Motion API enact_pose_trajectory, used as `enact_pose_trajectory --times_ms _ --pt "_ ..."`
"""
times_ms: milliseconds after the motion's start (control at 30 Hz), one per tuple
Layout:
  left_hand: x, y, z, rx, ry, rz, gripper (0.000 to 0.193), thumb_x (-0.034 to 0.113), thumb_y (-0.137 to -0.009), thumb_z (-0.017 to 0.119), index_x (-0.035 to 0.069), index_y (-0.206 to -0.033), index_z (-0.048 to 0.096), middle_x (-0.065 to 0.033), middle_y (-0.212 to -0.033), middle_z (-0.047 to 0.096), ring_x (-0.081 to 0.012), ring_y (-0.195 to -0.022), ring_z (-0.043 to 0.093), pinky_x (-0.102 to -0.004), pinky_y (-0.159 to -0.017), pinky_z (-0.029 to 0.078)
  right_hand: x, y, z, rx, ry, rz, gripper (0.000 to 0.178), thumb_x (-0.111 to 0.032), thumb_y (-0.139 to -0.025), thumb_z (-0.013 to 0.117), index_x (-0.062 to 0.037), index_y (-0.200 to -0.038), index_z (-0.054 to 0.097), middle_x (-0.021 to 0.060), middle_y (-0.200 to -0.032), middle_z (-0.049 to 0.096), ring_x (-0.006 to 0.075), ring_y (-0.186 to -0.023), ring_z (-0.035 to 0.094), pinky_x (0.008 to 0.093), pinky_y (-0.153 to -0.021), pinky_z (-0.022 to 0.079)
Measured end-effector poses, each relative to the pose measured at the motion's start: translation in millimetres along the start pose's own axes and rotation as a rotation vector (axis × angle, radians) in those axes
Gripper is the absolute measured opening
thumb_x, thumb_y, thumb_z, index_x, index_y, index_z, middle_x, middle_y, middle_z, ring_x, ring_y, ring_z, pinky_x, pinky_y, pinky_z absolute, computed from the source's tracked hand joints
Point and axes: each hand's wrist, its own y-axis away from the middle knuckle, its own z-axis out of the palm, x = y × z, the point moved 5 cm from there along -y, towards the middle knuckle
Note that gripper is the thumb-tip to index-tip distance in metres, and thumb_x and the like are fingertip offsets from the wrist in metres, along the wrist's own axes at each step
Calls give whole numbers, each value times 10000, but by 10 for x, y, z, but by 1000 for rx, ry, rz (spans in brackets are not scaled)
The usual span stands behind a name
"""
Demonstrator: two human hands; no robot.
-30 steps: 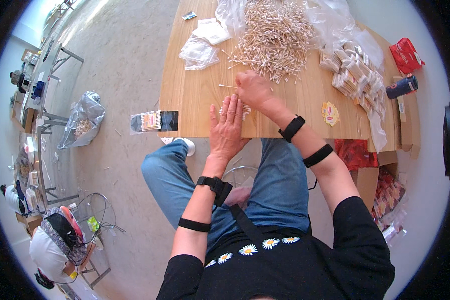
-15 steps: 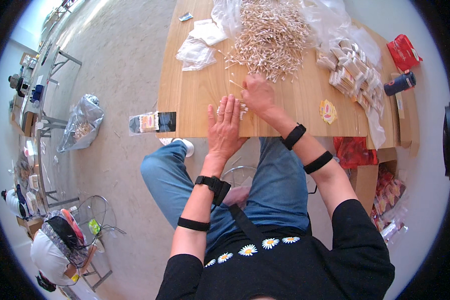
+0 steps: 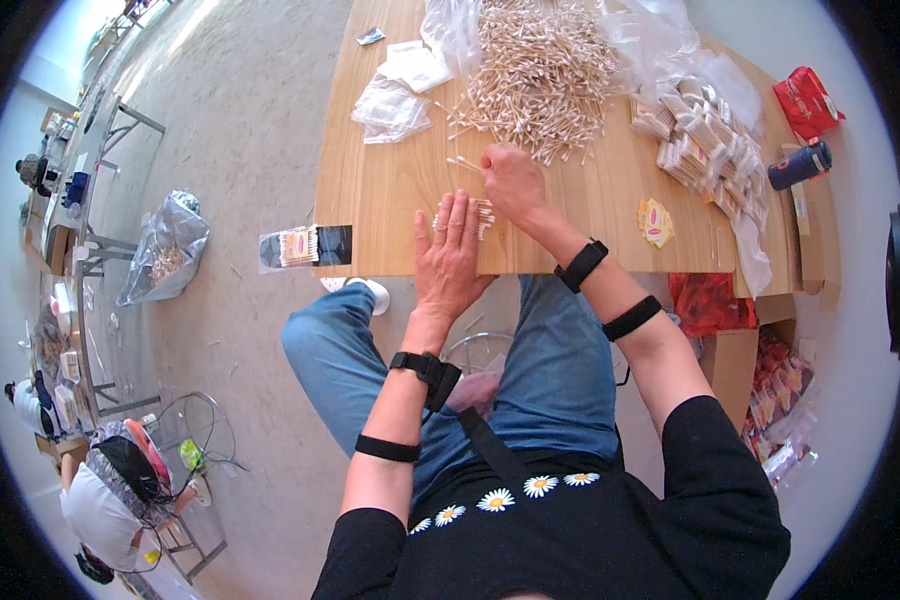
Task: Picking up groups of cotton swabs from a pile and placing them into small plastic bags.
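Note:
My left hand [image 3: 448,260] lies flat near the table's front edge, fingers stretched out together over a small row of cotton swabs [image 3: 484,217]. White swab tips show on both sides of the fingers; the rest is covered. Just beyond and to the right, my right hand [image 3: 515,185] is closed around a few cotton swabs [image 3: 461,162], whose white tips point out to the left. Past both hands rises a large loose heap of cotton swabs [image 3: 545,85]. To the right lie small yellow printed cards [image 3: 656,223].
Clear plastic bags [image 3: 392,108] lie at the left of the wooden table [image 3: 370,200]. Bundled swab packs [image 3: 695,140] are piled at the right, near a dark blue cylinder [image 3: 800,166] and a red package [image 3: 808,103]. A swab-filled pack [image 3: 298,246] sits at the front left corner.
My right hand has shifted slightly up and left, and more swab tips show in its grip. My left hand stays in place.

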Motion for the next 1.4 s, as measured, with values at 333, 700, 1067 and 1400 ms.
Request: enact_pose_trajectory --times_ms 333,700,1067,1400 --pt "17 -6 -19 -5 -12 4 1127 465 -618 824 52 -1525 296 -120 -1602 262 -273 -1496 222 -563 -1202 108 -219 3 -21 -51 187 -75 73 -116 -835 628 -52 -856 657 173 -919 631 377 -872 659 468 -756 537" --pt "16 -9 -12 -4 -32 0 1117 506 -646 797 51 -1530 287 -125 -1607 258 -276 -1500 210 -564 -1200 103 -71 311 -140 -138 12 -239 86 -124 -814 636 -40 -835 635 182 -915 624 394 -828 659 478 -718 542" --pt "39 -11 -26 13 9 1 1116 491 -638 816 50 -1521 294 -117 -1596 280 -270 -1495 224 -574 -1194 114 190 316 -285 -35 213 12 159 -187 -832 665 -55 -919 650 160 -984 656 374 -859 680 470 -759 559" --pt "1 3 -5 41 -6 -2 1123 495 -626 818 46 -1517 302 -123 -1589 286 -279 -1489 238 -573 -1194 118 299 289 -287 -81 166 48 129 -182 -840 645 -65 -892 636 154 -961 651 368 -887 674 487 -766 547"
